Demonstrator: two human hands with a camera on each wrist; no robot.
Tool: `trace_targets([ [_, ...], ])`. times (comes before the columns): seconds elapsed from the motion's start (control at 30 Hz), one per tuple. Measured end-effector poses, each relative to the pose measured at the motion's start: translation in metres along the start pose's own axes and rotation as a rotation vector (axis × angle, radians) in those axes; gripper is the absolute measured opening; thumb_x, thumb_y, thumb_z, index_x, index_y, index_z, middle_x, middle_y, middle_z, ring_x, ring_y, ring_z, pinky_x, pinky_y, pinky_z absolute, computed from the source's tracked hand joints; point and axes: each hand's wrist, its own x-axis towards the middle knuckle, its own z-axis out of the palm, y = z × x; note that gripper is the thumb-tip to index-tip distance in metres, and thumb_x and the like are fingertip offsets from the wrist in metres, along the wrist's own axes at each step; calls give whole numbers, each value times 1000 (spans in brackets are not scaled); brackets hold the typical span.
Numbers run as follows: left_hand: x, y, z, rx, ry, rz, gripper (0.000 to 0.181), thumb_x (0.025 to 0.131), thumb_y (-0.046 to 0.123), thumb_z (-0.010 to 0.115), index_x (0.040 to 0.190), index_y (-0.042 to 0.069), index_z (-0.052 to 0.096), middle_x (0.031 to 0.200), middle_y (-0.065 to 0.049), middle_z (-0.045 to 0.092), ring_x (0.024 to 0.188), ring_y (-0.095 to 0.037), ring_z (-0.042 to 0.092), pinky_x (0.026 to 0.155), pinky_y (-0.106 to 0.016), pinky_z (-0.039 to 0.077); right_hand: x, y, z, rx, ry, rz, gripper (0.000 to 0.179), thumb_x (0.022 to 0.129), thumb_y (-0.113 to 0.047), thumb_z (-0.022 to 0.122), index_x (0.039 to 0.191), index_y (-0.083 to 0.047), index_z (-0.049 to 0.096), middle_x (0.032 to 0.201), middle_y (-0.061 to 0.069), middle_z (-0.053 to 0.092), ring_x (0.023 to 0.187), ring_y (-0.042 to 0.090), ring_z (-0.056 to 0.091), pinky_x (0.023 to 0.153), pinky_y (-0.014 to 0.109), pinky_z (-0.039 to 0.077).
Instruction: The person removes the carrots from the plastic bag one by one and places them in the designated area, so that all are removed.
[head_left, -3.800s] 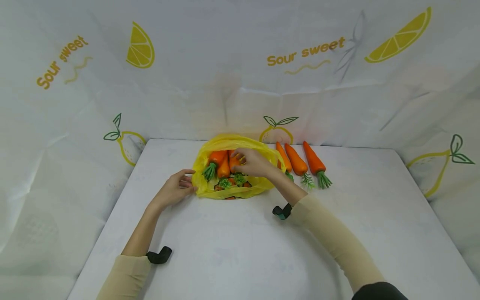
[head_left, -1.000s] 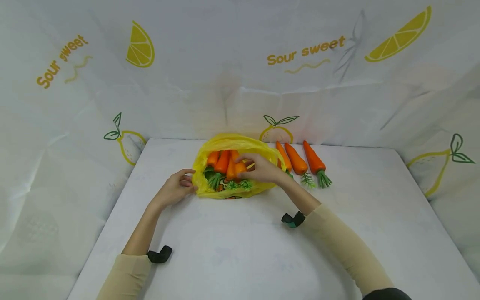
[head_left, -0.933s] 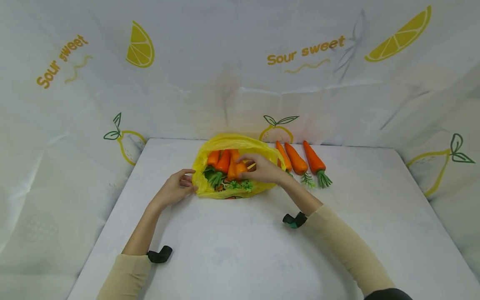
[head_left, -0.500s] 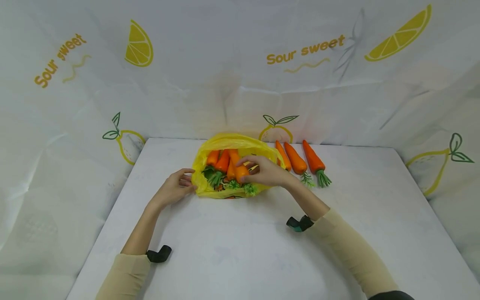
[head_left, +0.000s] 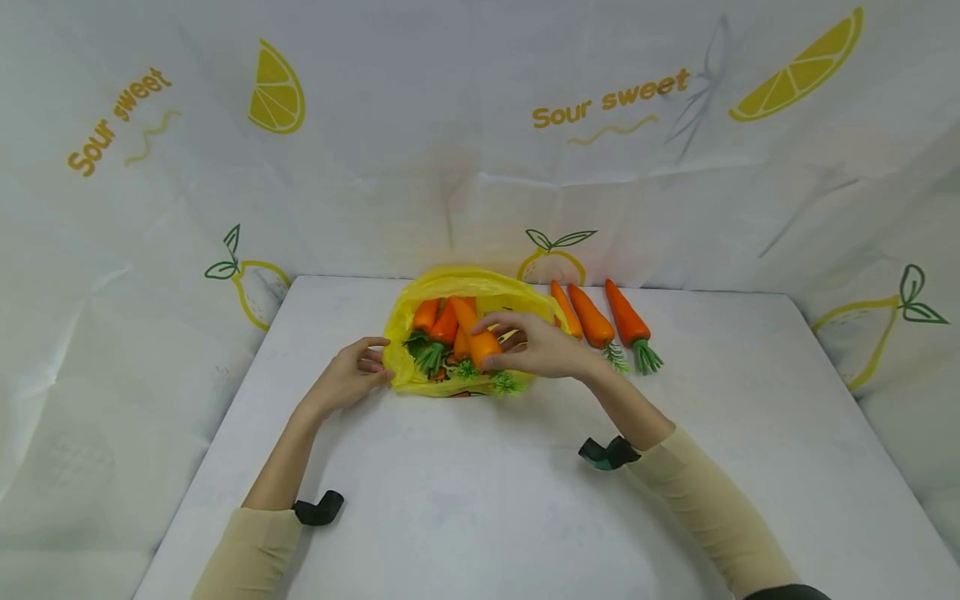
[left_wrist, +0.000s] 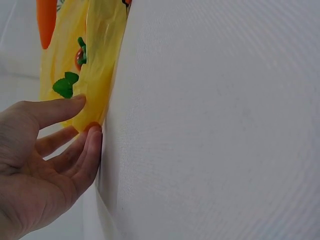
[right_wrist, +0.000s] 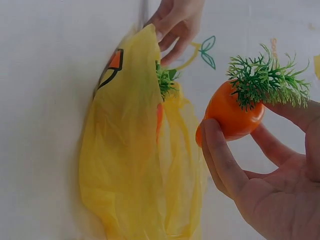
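Note:
A yellow plastic bag point(head_left: 517, 296) lies on the table with its mouth toward me and several carrots point(head_left: 444, 323) inside. My left hand point(head_left: 348, 377) holds the left edge of the bag's mouth between thumb and fingers, as the left wrist view shows. At the mouth's right side, my right hand point(head_left: 543, 346) grips one carrot point(right_wrist: 232, 115) by its thick end. Its feathery green top hangs over the bag's front rim, and its tip points back into the bag. In the right wrist view the right hand point(right_wrist: 280, 195) has thumb and fingertips on this carrot.
To the right of the bag, three carrots lie in a row: a partly covered one point(head_left: 566, 310), a middle one point(head_left: 590, 317) and a right one point(head_left: 628, 315). Behind the white table point(head_left: 465, 500) rises a white sheet point(head_left: 420, 125) printed with lemons.
My right hand has gone from reaching deep in the bag to drawing a carrot out toward me and to the right. Carrots in the bag have shifted. My left hand stays put.

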Motion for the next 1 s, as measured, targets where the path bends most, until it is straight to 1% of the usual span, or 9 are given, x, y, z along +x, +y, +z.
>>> trace_targets([
  [0.17, 0, 0, 0, -2, 2, -3, 63, 100, 14, 77, 157, 2, 51, 134, -25, 67, 116, -32, 70, 102, -44, 58, -9, -5, -8, 24, 37, -12, 43, 100, -16, 79, 140, -10, 67, 143, 16, 67, 129, 40, 69, 109, 54, 60],
  [0.3, 0, 0, 0, -3, 5, -6, 63, 101, 15, 77, 157, 2, 51, 135, -25, 67, 117, -33, 70, 102, -45, 58, -16, -5, -17, 32, 68, -17, 43, 100, -15, 79, 141, -10, 66, 141, 17, 68, 124, 37, 72, 108, 50, 61],
  [0.37, 0, 0, 0, -4, 4, -6, 63, 101, 15, 76, 157, 2, 51, 135, -25, 67, 117, -33, 70, 102, -45, 58, -20, -6, -22, 38, 88, -7, 44, 100, -15, 79, 142, -11, 65, 142, 17, 68, 122, 35, 73, 108, 48, 61],
  [0.5, -1, 0, 0, -8, 2, -4, 63, 101, 16, 76, 157, 2, 51, 134, -25, 67, 116, -33, 70, 101, -44, 58, -29, -6, -33, 62, 129, 20, 46, 100, -15, 79, 144, -12, 64, 143, 18, 67, 118, 33, 74, 103, 37, 63],
  [0.63, -1, 0, 0, -8, 4, -7, 63, 101, 15, 77, 157, 2, 51, 133, -24, 67, 115, -32, 70, 101, -43, 58, -38, -4, -45, 52, 175, 46, 47, 101, -16, 78, 145, -13, 64, 147, 17, 61, 123, 35, 72, 101, 26, 61],
  [0.73, -1, 1, 0, -5, 6, -8, 63, 101, 15, 77, 156, 2, 51, 133, -25, 67, 115, -32, 70, 101, -43, 58, -45, -2, -51, 33, 210, 71, 47, 101, -17, 78, 146, -13, 64, 149, 16, 60, 126, 37, 71, 101, 26, 60],
  [0.8, -2, 1, 1, -2, 8, -8, 63, 100, 14, 77, 156, 2, 51, 133, -25, 67, 115, -33, 70, 101, -43, 58, -49, -1, -56, 26, 224, 88, 46, 102, -19, 78, 146, -14, 64, 148, 16, 62, 126, 37, 71, 98, 23, 60],
  [0.9, -2, 2, 1, -1, 10, -8, 63, 100, 14, 77, 156, 2, 51, 133, -25, 67, 115, -33, 70, 100, -42, 58, -55, 3, -62, 28, 245, 103, 46, 102, -20, 77, 145, -13, 64, 145, 17, 64, 126, 38, 71, 95, 21, 59],
  [1.0, -2, 2, 1, -5, 14, -10, 62, 100, 14, 77, 156, 2, 52, 133, -25, 67, 115, -32, 70, 100, -42, 58, -63, 10, -70, 14, 269, 108, 47, 103, -19, 75, 147, -11, 62, 147, 18, 63, 127, 40, 68, 93, 19, 59],
])
